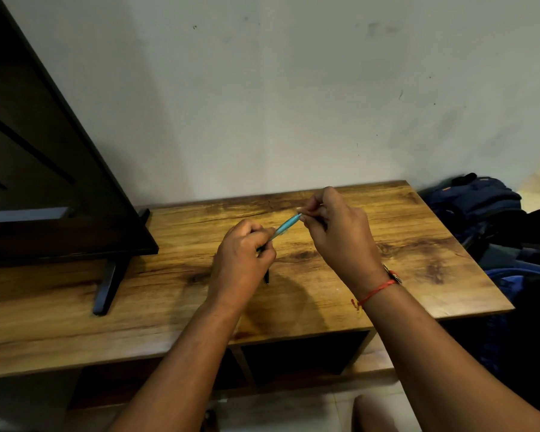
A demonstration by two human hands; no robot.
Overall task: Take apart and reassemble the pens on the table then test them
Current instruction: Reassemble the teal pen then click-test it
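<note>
Above the wooden table [402,244] I hold a light blue pen [286,226] between both hands. My left hand [242,260] grips its lower end, fingers curled round the barrel. My right hand [340,232] pinches the pen's upper end with fingertips and thumb. A dark pen [266,277] lies on the table just below my left hand, mostly hidden by it. What my right fingers hold besides the tip is hidden.
A flat dark screen [44,182] stands on the table's left part, one foot [106,288] reaching toward the front edge. Blue bags [480,210] are piled on the floor right of the table. A wall runs behind.
</note>
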